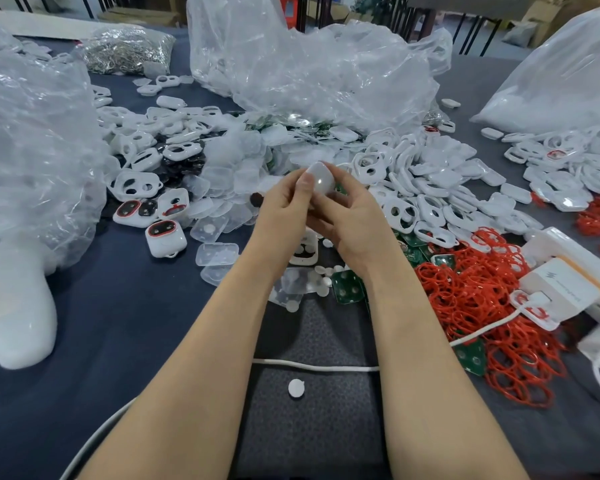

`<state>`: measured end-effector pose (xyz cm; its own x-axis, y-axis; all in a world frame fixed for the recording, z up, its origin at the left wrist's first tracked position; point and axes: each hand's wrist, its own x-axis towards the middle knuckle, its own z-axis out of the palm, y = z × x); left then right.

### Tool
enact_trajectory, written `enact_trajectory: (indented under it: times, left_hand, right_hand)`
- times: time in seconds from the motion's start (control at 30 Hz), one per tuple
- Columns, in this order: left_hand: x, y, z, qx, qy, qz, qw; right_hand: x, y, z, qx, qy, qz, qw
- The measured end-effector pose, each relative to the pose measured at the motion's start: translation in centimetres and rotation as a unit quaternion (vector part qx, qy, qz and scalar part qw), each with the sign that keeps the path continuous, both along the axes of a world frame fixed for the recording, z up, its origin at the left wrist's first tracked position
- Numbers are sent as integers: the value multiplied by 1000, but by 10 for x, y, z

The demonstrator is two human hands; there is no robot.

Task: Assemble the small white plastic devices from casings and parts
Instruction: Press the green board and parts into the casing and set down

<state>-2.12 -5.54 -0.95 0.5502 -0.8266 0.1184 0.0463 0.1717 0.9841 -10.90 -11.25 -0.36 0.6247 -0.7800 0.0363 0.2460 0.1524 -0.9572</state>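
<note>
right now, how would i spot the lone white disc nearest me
Find the white cable crossing the speckled grey fabric. Just below it lies a round white disc. It sits alone; the other discs cluster beyond the cable.

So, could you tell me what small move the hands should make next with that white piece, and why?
Probably press it together: the left hand and right hand both pinch the white piece, with the left thumb on its face.
</note>
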Motion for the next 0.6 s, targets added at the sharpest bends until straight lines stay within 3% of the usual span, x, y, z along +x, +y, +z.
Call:
enact_trajectory:
  times: [0.17,0.37,0.47,0.6]
  left_hand:
    - [0,-3,-7,39,-101,84,991]
    - [1,-5,-10,47,-147,115,981]
    - [0,-4,-3,23,-93,93,991]
    - [5,0,8,15,77,34,996]
  right_hand:
    - [10,8,-3,8,25,-25,999]
    - [19,14,-6,-9,56,-71,996]
    - [22,17,-5,-71,68,-114,989]
    - [22,23,3,-214,102,-177,955]
